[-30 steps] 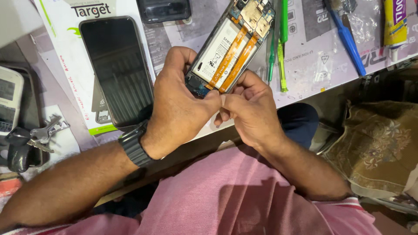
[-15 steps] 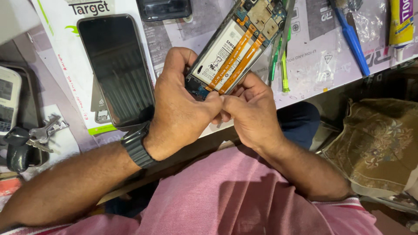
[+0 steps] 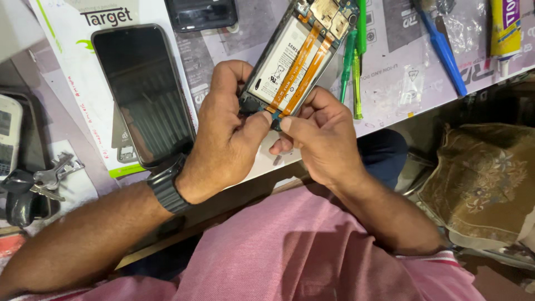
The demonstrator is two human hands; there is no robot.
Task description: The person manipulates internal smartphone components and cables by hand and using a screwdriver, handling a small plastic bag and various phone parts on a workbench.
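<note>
Phone point(image 3: 292, 61), back cover off, battery and orange flex cables exposed, lay tilted over near edge of surface point(image 3: 390, 95). Left hand point(image 3: 225, 134) closed grip on phone's lower left corner, thumb pressed at bottom edge. Right hand point(image 3: 320, 134) pinched phone's bottom end, thumb tip meeting left thumb. Black screen point(image 3: 142, 95) lay flat left of phone. Green tools point(image 3: 354, 67) just right of phone; blue tool point(image 3: 443, 47) and glue tube point(image 3: 504, 30) farther right. Keys point(image 3: 50, 178) far left of phone.
</note>
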